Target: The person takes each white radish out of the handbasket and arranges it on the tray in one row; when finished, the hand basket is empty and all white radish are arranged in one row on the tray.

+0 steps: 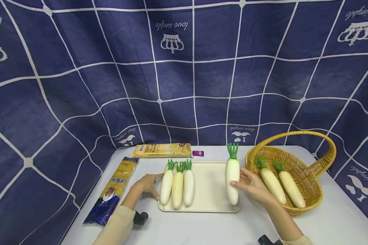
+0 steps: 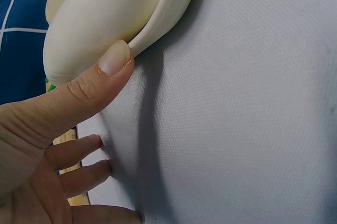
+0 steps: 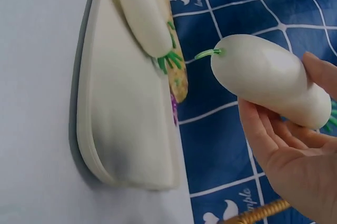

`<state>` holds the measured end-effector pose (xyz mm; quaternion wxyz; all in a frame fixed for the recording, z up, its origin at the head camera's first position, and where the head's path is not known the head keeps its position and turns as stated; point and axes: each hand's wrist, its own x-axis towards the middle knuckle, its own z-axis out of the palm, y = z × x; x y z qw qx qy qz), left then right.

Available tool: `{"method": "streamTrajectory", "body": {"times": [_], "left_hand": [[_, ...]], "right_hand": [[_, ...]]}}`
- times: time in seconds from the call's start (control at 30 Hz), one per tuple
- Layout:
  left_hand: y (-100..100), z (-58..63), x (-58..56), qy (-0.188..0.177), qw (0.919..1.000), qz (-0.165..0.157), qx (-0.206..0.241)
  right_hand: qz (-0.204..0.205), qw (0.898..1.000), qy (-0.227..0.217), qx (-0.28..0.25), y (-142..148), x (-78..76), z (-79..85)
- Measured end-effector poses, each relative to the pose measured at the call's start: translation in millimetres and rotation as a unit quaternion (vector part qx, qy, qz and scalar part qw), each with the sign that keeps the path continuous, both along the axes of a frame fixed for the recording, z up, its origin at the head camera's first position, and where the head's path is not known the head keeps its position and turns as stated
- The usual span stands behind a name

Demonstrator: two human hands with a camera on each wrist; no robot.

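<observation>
My right hand (image 1: 254,186) grips a white radish (image 1: 232,177) with green leaf stubs, holding it upright over the right end of a cream tray (image 1: 210,190). In the right wrist view the same white radish (image 3: 263,71) lies between thumb and fingers, raised above the tray's level. Three radishes lie side by side at the tray's left end: two white, with a yellowish radish (image 1: 177,190) in the middle. My left hand (image 1: 148,185) is at the tray's left edge, fingers spread. Its thumb (image 2: 105,69) rests at the tray rim beside the nearest white radish (image 2: 105,19).
A yellow wicker basket (image 1: 319,190) with a tall handle stands at the right, holding two yellowish radishes (image 1: 273,183). Behind the tray lie a yellow noodle packet (image 1: 162,150) and a small purple packet (image 1: 198,153). A blue and gold packet (image 1: 111,192) lies at the left.
</observation>
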<state>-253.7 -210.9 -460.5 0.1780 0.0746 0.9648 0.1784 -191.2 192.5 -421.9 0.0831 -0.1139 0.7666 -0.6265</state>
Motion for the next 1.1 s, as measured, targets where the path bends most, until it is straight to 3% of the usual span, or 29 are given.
{"method": "streamTrajectory", "body": {"times": [0.23, 0.43, 0.8, 1.1], "left_hand": [[0, 1.6, 2.0, 0.004, 1.0, -0.006, -0.003], [-1, -0.1, 0.0, -0.001, 1.0, -0.004, -0.003], [-1, -2.2, -2.1, 0.003, 0.9999, -0.009, 0.005], [-1, -3.1, -2.4, -0.001, 1.0, -0.003, 0.002]], "right_hand": [[-0.012, 0.999, -0.041, -0.029, -16, -10.8, -11.8], [-0.035, 0.997, -0.067, -0.024, -30, -19.1, -22.4], [0.028, 0.993, -0.097, -0.055, -51, -27.7, -36.3], [0.042, 0.993, -0.1, -0.041, -70, -35.4, -48.1]]}}
